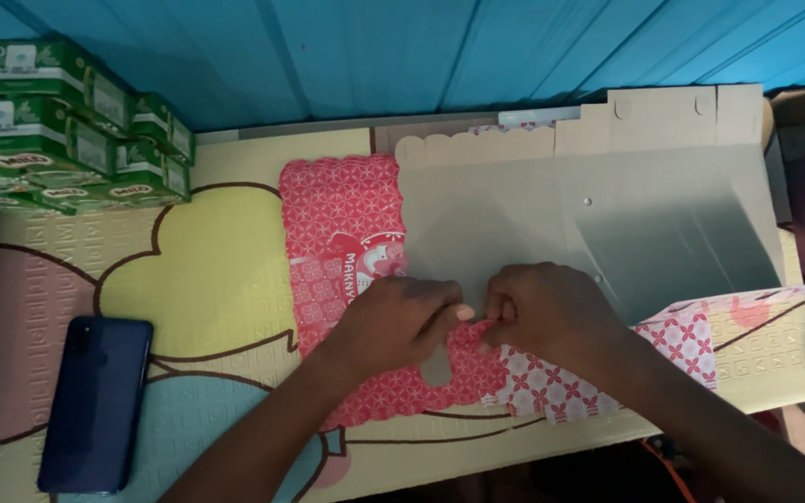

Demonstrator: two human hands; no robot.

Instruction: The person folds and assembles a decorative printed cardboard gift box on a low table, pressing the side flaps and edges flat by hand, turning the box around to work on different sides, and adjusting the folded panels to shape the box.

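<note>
My left hand (393, 321) and right hand (538, 312) pinch closed on a small grey tab (437, 359) of the flat cardboard box blank (552, 214), red-patterned outside, plain grey inside. It lies unfolded on the embossed foam mat (207, 270), scalloped edges showing, beside a glossy dark phone (95, 405).

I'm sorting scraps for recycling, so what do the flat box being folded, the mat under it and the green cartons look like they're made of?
Flat box: seemingly thin paperboard, plain grey inside, printed red pattern outside; it shows creases, cut tabs and scalloped edges. Both hands pinch a tab.
Mat: probably foam, with an embossed texture and matte pastel colours.
Green cartons: likely coated paperboard, slightly glossy with sharp folded corners.
</note>
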